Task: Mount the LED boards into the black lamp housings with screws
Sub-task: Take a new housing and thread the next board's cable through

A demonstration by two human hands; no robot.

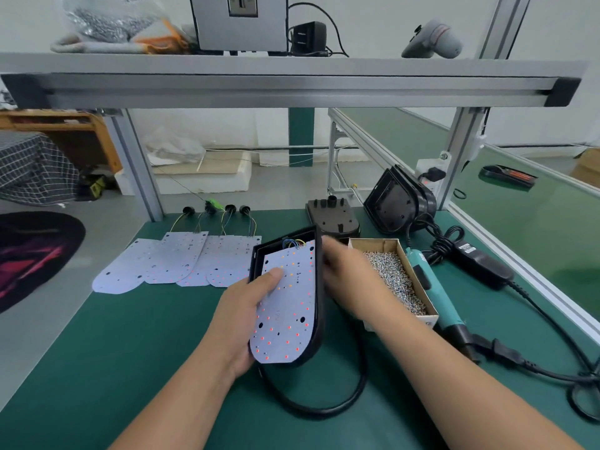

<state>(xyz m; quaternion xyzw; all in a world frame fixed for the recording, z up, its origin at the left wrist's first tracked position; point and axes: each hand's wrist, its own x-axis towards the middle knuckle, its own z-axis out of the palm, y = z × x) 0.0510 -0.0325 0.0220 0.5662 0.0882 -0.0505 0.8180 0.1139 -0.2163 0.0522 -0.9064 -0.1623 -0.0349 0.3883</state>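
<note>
A black lamp housing (319,306) is tilted up on the green mat with a white LED board (292,306) lying in it. My left hand (243,316) holds housing and board from the left, thumb pressed on the board's face. My right hand (344,271) is blurred at the housing's right edge, beside the cardboard box of screws (394,277); what its fingers hold cannot be made out. Several more LED boards (175,264) with wired plugs lie fanned out to the left. Two other black housings (334,219) (396,203) stand at the back.
A teal electric screwdriver (435,287) lies right of the screw box, its black cable (311,404) looping under the held housing. A black power adapter (480,261) and cords lie at the right. An aluminium frame and shelf (292,82) stand overhead.
</note>
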